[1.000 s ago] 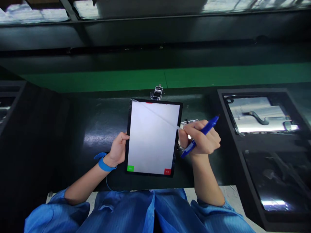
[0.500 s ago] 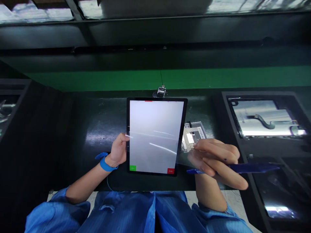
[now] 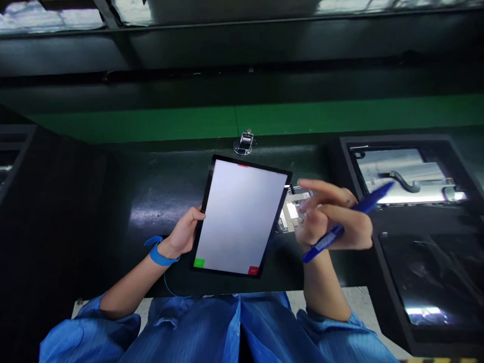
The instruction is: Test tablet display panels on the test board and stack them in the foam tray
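Observation:
My left hand [image 3: 185,231] grips a tablet [image 3: 240,217] by its left edge, the thumb over the bezel. The tablet is tilted clockwise; its screen is nearly all white, with a green box at the lower left, a red box at the lower right and a small red mark at the top. To the right of it, my right hand [image 3: 333,217] is raised, holding a blue pen [image 3: 323,245] between its fingers, the index finger stretched toward the tablet without touching it. Behind that hand lies a small circuit assembly [image 3: 292,210], partly hidden by the tablet and fingers.
On the right stands a dark tray [image 3: 344,166] holding an opened device [image 3: 408,174] with silver parts and a black ribbon. Below that is a glossy dark panel [image 3: 427,282]. A small metal clip stand [image 3: 245,142] sits beyond the tablet. A blue wrist strap [image 3: 161,254] with a cord circles my left wrist.
The tablet has turned clockwise in my left hand. My right hand has risen, its index finger now stretched toward the tablet, and the pen has swung from level to slanting.

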A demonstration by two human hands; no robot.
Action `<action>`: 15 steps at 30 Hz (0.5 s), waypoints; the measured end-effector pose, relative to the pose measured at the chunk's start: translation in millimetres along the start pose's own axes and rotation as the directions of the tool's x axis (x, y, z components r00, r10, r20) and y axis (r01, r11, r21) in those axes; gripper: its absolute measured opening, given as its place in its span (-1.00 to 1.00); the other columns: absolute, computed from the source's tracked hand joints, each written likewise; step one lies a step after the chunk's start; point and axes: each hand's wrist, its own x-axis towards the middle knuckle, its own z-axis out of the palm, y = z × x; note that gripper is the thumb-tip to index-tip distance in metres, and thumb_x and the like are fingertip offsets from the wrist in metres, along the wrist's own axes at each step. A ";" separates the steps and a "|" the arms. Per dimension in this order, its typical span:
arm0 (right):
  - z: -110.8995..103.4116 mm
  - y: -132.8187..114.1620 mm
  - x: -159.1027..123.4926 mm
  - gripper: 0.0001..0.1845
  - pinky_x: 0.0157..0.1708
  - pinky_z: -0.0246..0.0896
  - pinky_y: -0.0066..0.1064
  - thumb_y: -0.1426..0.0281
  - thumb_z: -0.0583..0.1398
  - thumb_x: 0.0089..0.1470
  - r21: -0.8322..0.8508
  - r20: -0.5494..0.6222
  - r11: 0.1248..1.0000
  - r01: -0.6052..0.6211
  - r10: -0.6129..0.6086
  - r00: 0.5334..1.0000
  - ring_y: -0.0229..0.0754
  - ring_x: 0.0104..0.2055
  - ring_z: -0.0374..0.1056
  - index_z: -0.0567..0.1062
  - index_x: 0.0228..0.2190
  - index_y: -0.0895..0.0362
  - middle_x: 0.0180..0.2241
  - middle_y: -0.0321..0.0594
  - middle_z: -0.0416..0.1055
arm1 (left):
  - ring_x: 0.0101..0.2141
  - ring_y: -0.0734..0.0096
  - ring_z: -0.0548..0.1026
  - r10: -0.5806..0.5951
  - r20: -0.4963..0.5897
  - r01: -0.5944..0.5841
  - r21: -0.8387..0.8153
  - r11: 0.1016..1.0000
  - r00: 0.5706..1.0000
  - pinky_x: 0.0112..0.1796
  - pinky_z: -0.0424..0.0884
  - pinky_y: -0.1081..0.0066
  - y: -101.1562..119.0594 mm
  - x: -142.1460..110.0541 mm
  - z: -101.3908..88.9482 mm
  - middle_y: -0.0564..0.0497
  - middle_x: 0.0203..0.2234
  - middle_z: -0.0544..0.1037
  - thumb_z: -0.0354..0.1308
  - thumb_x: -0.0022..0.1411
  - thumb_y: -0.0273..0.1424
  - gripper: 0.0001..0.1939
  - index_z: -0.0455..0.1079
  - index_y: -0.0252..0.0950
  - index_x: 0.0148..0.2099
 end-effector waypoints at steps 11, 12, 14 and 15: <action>2.4 7.0 4.2 -0.29 -0.04 0.51 -0.06 0.05 0.41 0.06 0.236 0.465 0.791 -0.565 0.419 0.780 -0.01 -0.11 0.53 0.29 0.14 -0.06 -0.06 -0.15 0.49 | -0.29 0.03 0.59 -0.038 0.026 0.035 0.113 0.993 0.999 -0.35 0.44 0.31 -3.3 -3.0 3.9 -0.01 -0.42 0.64 0.23 -0.14 -0.35 -0.76 0.54 -0.31 -0.34; 2.2 10.2 3.5 -0.09 0.08 0.45 0.01 0.03 0.45 -0.01 0.206 0.531 0.809 -0.551 0.381 0.757 0.04 0.00 0.49 0.19 0.24 -0.07 0.03 -0.11 0.45 | -0.26 0.01 0.59 -0.025 0.002 0.024 0.105 0.994 1.000 -0.34 0.44 0.31 -2.6 -3.2 4.8 -0.02 -0.39 0.65 0.22 -0.14 -0.35 -0.75 0.54 -0.31 -0.34; 2.1 15.0 2.4 0.07 0.18 0.36 0.09 -0.01 0.46 -0.05 0.126 0.584 0.846 -0.518 0.359 0.728 0.10 0.11 0.43 0.08 0.33 -0.09 0.11 -0.07 0.39 | -0.23 -0.01 0.60 -0.018 -0.028 0.021 0.087 0.996 0.999 -0.33 0.45 0.30 -2.0 -3.8 6.0 -0.02 -0.38 0.65 0.22 -0.15 -0.37 -0.76 0.53 -0.30 -0.34; 2.1 16.3 2.2 0.08 0.19 0.35 0.10 -0.02 0.44 -0.03 0.097 0.583 0.853 -0.513 0.369 0.724 0.10 0.13 0.41 0.05 0.34 -0.10 0.13 -0.07 0.38 | -0.23 -0.01 0.60 -0.022 -0.034 0.024 0.069 0.997 0.999 -0.32 0.46 0.30 -2.2 -4.1 6.0 -0.01 -0.39 0.65 0.22 -0.15 -0.38 -0.77 0.52 -0.30 -0.35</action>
